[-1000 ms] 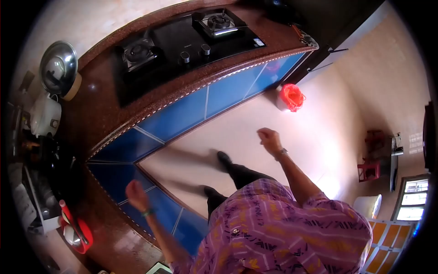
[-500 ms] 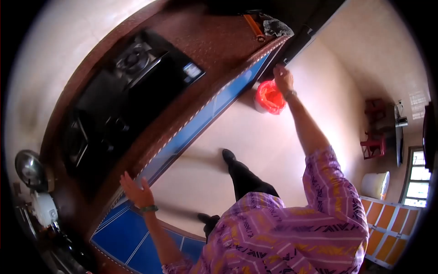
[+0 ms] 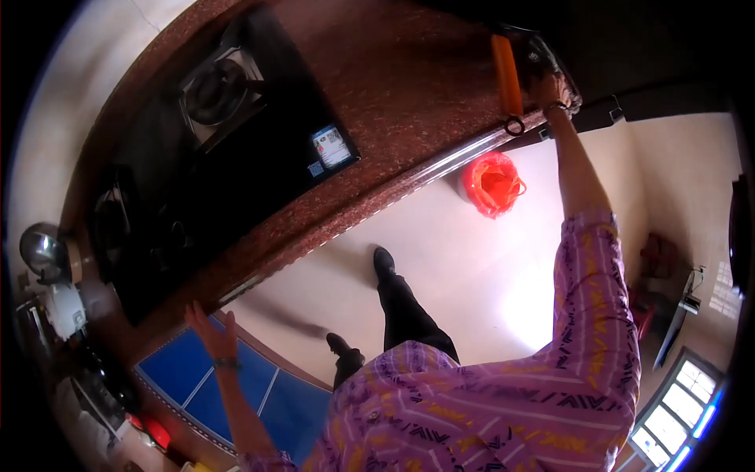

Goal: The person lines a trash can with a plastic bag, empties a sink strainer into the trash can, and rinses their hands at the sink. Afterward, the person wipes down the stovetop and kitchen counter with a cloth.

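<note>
My left hand (image 3: 212, 334) is at the counter's front edge above the blue cabinet doors. Its fingers are stretched out, thumb apart, with nothing in it. At the far end of the reddish-brown counter (image 3: 393, 94), my right hand (image 3: 549, 90) reaches onto a dark, shiny crumpled thing (image 3: 570, 82) whose kind I cannot make out. The fingertips are lost in shadow, so their grip does not show. Just left of this hand lies a long orange thing (image 3: 507, 75) with a dark ring at its near end.
A black gas stove (image 3: 259, 149) is set into the counter. Beneath the counter's far end, a bin with a red bag (image 3: 494, 185) stands on the pale floor. Blue cabinet doors (image 3: 236, 377) are below the near edge. A metal pan (image 3: 46, 250) is at far left.
My right hand has moved from above the red-lined bin up to the crumpled thing at the counter's end. My left hand stays stretched out near the counter edge. The view has shifted.
</note>
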Demonstrator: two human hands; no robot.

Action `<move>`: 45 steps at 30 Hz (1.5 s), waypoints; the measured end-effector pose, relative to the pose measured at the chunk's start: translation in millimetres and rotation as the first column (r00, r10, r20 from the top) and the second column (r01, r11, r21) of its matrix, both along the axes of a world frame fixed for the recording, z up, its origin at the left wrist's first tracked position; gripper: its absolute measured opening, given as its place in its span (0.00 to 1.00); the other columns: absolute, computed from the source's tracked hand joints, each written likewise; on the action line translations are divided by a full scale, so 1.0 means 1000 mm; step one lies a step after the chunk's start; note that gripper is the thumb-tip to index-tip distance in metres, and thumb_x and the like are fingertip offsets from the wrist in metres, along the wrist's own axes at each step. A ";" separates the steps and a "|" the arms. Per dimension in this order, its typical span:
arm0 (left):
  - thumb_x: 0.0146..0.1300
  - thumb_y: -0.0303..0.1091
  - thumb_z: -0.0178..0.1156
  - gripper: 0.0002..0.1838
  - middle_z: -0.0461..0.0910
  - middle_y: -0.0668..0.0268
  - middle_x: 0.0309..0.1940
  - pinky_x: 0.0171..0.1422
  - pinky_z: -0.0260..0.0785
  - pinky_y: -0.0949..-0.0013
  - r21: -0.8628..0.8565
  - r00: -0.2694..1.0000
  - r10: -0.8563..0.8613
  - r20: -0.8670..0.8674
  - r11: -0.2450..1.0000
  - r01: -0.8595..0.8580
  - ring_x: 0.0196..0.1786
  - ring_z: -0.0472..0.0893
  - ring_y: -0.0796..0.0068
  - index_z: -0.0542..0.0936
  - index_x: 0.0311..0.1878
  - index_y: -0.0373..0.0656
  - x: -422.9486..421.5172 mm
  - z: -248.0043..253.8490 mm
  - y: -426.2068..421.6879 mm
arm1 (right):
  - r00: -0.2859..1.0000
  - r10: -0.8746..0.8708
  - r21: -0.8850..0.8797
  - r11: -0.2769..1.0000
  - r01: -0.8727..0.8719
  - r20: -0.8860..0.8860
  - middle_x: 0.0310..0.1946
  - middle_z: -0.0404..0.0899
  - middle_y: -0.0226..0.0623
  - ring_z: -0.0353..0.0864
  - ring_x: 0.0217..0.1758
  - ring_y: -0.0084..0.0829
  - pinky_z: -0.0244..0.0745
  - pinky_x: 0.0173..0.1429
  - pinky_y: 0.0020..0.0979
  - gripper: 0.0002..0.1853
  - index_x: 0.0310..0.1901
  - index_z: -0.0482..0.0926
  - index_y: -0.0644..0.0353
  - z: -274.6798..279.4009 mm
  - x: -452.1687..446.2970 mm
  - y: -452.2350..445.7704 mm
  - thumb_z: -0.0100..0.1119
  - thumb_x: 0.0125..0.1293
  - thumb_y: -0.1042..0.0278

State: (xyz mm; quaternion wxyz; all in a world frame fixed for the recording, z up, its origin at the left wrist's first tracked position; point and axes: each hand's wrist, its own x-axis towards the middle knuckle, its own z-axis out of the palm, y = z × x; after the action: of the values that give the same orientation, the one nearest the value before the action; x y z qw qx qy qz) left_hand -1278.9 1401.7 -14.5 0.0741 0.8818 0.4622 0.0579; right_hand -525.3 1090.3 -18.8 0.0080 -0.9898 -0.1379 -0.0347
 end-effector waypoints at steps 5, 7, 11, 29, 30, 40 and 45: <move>0.49 0.57 0.61 0.49 0.40 0.50 0.69 0.68 0.43 0.40 0.046 1.000 -0.004 -0.012 0.999 0.004 0.70 0.41 0.42 0.48 0.69 0.48 -0.008 -0.012 0.006 | 0.783 0.492 0.112 0.816 -0.567 0.381 0.22 0.70 0.34 0.73 0.23 0.37 0.74 0.27 0.36 0.05 0.34 0.74 0.51 -0.026 -0.156 0.051 0.55 0.54 0.64; 0.47 0.58 0.62 0.51 0.40 0.51 0.70 0.68 0.43 0.39 0.064 0.998 -0.042 0.038 0.997 0.040 0.70 0.40 0.42 0.48 0.69 0.50 -0.015 -0.020 0.008 | 0.779 0.612 0.268 0.734 -0.624 0.137 0.28 0.72 0.40 0.74 0.35 0.40 0.72 0.38 0.41 0.05 0.33 0.76 0.55 -0.001 -0.249 0.088 0.55 0.53 0.70; 0.46 0.58 0.63 0.52 0.40 0.52 0.70 0.69 0.40 0.40 0.001 1.000 0.013 0.020 1.000 -0.013 0.70 0.40 0.43 0.48 0.69 0.50 -0.006 -0.008 0.004 | 0.720 0.694 0.431 0.646 -0.630 0.011 0.30 0.73 0.40 0.77 0.30 0.41 0.75 0.32 0.41 0.07 0.36 0.73 0.52 0.016 -0.283 0.163 0.53 0.57 0.63; 0.48 0.53 0.64 0.47 0.43 0.52 0.69 0.69 0.41 0.44 -0.064 0.995 0.062 0.072 0.996 -0.057 0.71 0.41 0.46 0.53 0.67 0.46 0.004 0.004 -0.003 | 0.806 0.590 0.288 0.781 -0.554 -0.051 0.31 0.78 0.43 0.79 0.36 0.43 0.73 0.39 0.46 0.15 0.47 0.72 0.49 0.045 -0.284 0.198 0.47 0.60 0.58; 0.50 0.50 0.64 0.44 0.44 0.52 0.69 0.69 0.43 0.45 -0.080 0.990 0.075 0.120 0.995 -0.065 0.71 0.42 0.47 0.55 0.67 0.45 0.007 0.007 -0.003 | 0.804 0.592 0.277 0.782 -0.558 -0.053 0.32 0.79 0.42 0.79 0.37 0.42 0.73 0.40 0.44 0.15 0.48 0.72 0.48 0.039 -0.265 0.224 0.47 0.60 0.58; 0.57 0.26 0.58 0.15 0.68 0.55 0.57 0.50 0.70 0.64 -0.071 0.757 0.374 0.536 0.913 -0.401 0.54 0.72 0.61 0.75 0.48 0.37 0.060 0.025 -0.082 | 0.699 0.686 0.399 0.710 -0.580 -0.204 0.43 0.78 0.41 0.77 0.46 0.44 0.74 0.47 0.41 0.16 0.52 0.72 0.45 0.016 -0.167 0.394 0.45 0.62 0.59; 0.55 0.19 0.57 0.10 0.74 0.56 0.49 0.43 0.72 0.68 -0.087 0.632 0.364 0.684 0.901 -0.425 0.48 0.76 0.65 0.76 0.41 0.37 0.126 0.019 -0.099 | 0.539 0.834 0.113 0.551 -0.827 -0.122 0.38 0.78 0.41 0.79 0.38 0.38 0.73 0.43 0.35 0.19 0.55 0.69 0.58 0.020 -0.216 0.294 0.44 0.64 0.61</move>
State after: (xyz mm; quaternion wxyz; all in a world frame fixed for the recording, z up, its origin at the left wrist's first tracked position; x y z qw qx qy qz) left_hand -1152.6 1302.9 4.3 0.1883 0.6765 0.5801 0.4127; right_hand -741.4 1384.3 1.6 0.0555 -0.8053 -0.5882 0.0504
